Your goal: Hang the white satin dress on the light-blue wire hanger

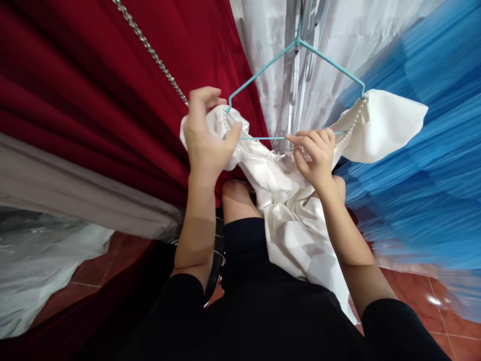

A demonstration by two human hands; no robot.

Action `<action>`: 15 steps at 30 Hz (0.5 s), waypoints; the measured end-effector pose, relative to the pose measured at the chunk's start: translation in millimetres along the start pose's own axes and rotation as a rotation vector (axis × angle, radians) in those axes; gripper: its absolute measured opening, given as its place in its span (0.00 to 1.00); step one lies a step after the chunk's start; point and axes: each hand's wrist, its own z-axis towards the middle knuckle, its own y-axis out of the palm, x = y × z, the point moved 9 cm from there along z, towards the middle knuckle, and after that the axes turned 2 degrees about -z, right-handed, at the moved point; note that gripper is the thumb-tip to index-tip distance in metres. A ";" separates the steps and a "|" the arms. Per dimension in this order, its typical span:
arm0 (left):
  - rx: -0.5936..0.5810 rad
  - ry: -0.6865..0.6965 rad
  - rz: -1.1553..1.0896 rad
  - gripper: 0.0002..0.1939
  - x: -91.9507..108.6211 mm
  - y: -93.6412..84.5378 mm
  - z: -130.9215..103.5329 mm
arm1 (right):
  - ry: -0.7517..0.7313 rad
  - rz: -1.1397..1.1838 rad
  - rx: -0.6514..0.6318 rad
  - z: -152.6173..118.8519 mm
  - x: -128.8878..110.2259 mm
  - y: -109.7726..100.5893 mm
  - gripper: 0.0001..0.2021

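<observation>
A white dress with pearl trim along its neckline hangs on a light-blue hanger in front of me. The dress's puffed right-side sleeve sticks out past the hanger's end. My left hand, slightly blurred, is at the other sleeve, thumb and fingers apart around the hanger's left end; whether it touches the cloth is unclear. With bent fingers, my right hand grips the hanger's thin lower bar beside the neckline. The dress's skirt drapes down over my lap.
Red drapery with a silvery beaded strand fills the left. Blue tulle crowds the right. Metal poles and white fabric stand behind the hanger. Red floor tiles show below.
</observation>
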 end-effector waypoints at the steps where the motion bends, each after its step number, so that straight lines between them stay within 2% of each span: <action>1: -0.019 -0.043 0.024 0.17 -5.9 4.9 -2.9 | -0.004 -0.002 0.006 -0.3 0.5 -1.1 0.16; 3: 0.034 -0.087 0.008 0.10 -22.4 5.1 -4.8 | -0.015 -0.001 0.020 -0.8 1.1 -3.7 0.16; 4: 0.098 -0.075 -0.033 0.08 -31.0 0.0 -3.5 | -0.025 0.005 0.030 -1.0 0.8 -5.1 0.16; 7: 0.326 -0.023 -0.146 0.14 -60.7 -29.7 0.3 | -0.065 0.039 0.045 -1.5 -3.1 -7.7 0.17; 10: 0.482 -0.101 -0.188 0.10 -90.1 -61.4 -12.7 | -0.079 0.059 0.008 -1.3 -8.6 -3.5 0.19; 12: 0.464 -0.199 -0.179 0.10 -97.6 -69.1 -33.5 | -0.076 0.066 -0.010 -1.1 -12.1 -0.1 0.20; 13: 0.413 -0.248 -0.162 0.11 -95.7 -66.9 -45.8 | -0.079 0.070 -0.009 -1.1 -13.9 0.8 0.20; 15: 0.280 -0.287 -0.146 0.11 -77.2 -53.2 -69.7 | -0.089 0.081 0.006 -1.0 -17.4 1.6 0.21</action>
